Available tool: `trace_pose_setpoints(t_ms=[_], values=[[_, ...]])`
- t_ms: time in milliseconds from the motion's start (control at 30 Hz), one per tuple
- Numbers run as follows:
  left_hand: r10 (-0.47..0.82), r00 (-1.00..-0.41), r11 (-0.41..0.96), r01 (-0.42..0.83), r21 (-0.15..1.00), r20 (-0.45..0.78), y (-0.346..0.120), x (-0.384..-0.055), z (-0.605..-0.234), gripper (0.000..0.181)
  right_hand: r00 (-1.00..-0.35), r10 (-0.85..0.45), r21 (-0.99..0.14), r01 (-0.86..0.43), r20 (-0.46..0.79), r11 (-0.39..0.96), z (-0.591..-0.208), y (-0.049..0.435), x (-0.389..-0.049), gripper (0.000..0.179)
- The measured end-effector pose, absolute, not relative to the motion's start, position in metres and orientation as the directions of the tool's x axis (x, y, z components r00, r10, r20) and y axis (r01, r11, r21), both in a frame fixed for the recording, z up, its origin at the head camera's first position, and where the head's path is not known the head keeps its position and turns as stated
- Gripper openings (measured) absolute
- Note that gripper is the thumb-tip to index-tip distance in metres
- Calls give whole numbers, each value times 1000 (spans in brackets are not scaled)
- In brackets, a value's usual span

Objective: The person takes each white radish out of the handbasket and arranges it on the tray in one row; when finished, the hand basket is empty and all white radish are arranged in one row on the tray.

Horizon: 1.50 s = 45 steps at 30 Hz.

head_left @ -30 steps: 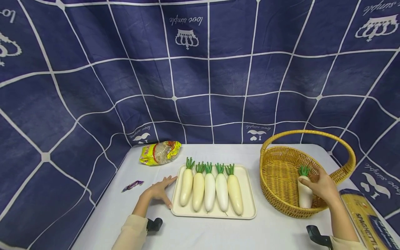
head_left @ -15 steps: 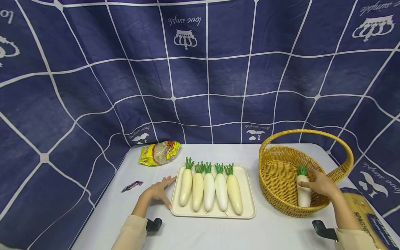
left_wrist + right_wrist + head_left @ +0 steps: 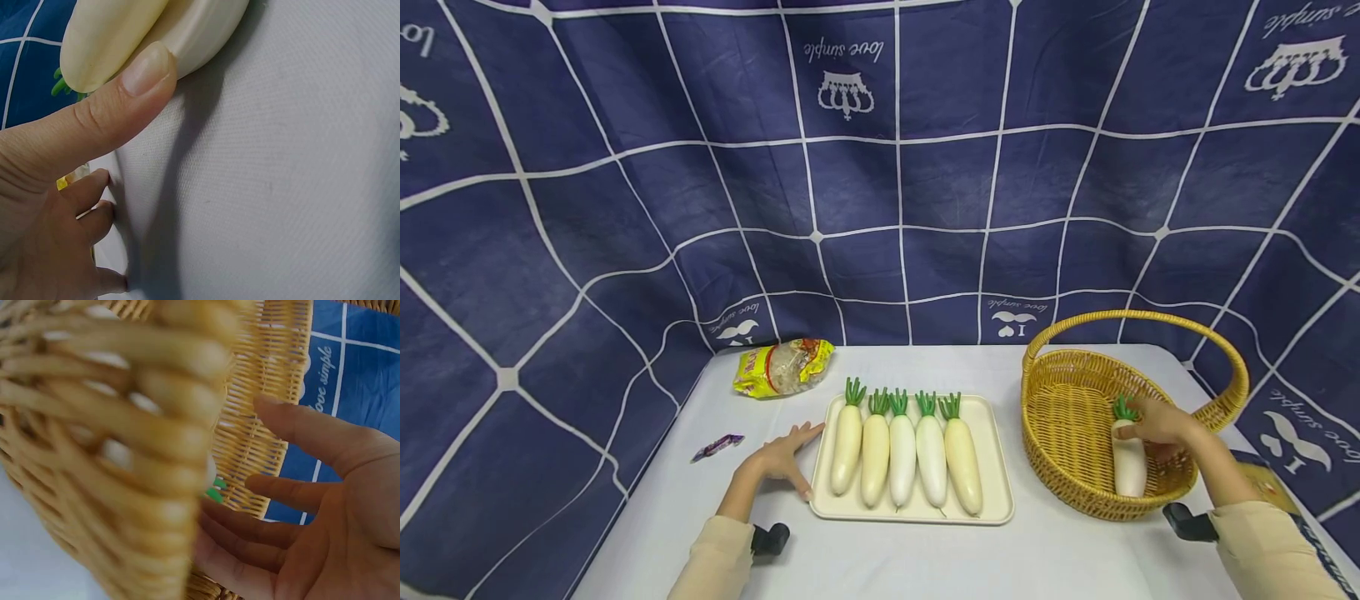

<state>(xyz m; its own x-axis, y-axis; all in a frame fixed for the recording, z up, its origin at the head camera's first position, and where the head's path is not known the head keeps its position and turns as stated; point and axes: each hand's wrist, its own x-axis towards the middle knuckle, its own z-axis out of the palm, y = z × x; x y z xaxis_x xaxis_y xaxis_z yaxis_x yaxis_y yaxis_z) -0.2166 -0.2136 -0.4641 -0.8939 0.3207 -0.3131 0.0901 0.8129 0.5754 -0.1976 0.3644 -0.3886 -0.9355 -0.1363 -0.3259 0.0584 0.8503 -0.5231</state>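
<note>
My left hand [image 3: 782,457] is at the left side of a cream tray [image 3: 1000,500], fingers spread. In the left wrist view its thumb [image 3: 147,72] lies across the tray's edge near a radish [image 3: 106,37]. Several white and cream radishes [image 3: 903,458] with green tops lie side by side on the tray. My right hand [image 3: 1161,423] reaches over the rim of a wicker basket [image 3: 1060,417], beside a white radish [image 3: 1129,467] inside. In the right wrist view the right hand's fingers [image 3: 287,490] are loosely extended; the basket wall hides most of that radish.
A yellow snack bag [image 3: 784,367] lies at the back left, and a small purple wrapper [image 3: 717,447] nearer the left edge. A spaghetti pack [image 3: 1270,487] sits right of the basket, partly behind the right forearm. The basket's tall handle [image 3: 1142,315] arches above it.
The right hand has shifted slightly left and up beside the radish in the basket, its forearm swinging right over the spaghetti pack. The radish moved barely. The left hand stays put.
</note>
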Motion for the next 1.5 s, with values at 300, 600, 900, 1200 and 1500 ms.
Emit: trace_pose_setpoints(t_ms=[300,600,900,1200,1500], values=[[329,-892,801,91,591,-309,-215,-215,-465,117,-884,-114,-561,184,-454,807,-388,370,-209,65],[321,-890,806,77,587,-324,-216,-216,-465,118,-859,-68,-494,225,-508,840,-384,371,-217,43],[330,-889,808,93,581,-317,-215,-218,-465,118,-821,-56,-504,293,-568,812,-384,370,-223,58],[334,-889,806,96,584,-313,-214,-216,-465,117,-781,-19,-484,367,-625,794,-398,372,-229,50],[322,-893,813,91,576,-314,-214,-216,-465,117,-752,-39,-514,410,-658,754,-404,370,-231,49]])
